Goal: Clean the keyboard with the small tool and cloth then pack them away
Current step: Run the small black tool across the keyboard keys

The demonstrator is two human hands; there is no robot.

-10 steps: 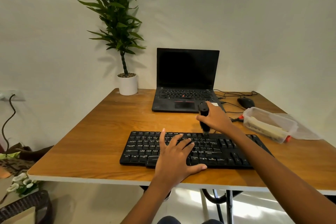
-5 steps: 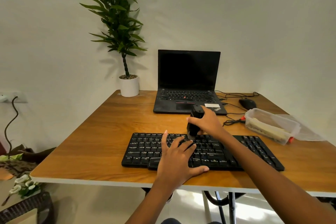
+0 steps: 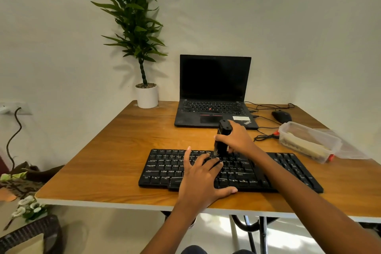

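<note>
A black keyboard [image 3: 288, 169] lies near the front edge of the wooden table [image 3: 115, 150]. My left hand [image 3: 203, 179] rests flat on its middle keys with the fingers spread. My right hand [image 3: 237, 140] grips a small black tool [image 3: 223, 139], held upright with its lower end on the keyboard's top rows. A clear plastic container [image 3: 307, 141] with a beige cloth inside stands to the right, and its lid [image 3: 350, 150] lies beside it.
A black laptop [image 3: 214, 93] stands open behind the keyboard. A mouse [image 3: 281, 116] and cables [image 3: 266, 132] lie at the back right. A potted plant [image 3: 145, 95] stands at the back left corner. A wicker chair [image 3: 31, 235] is on the floor at the lower left.
My right hand has carried the tool leftwards along the keyboard's top rows. My left hand has stayed in place on the keys.
</note>
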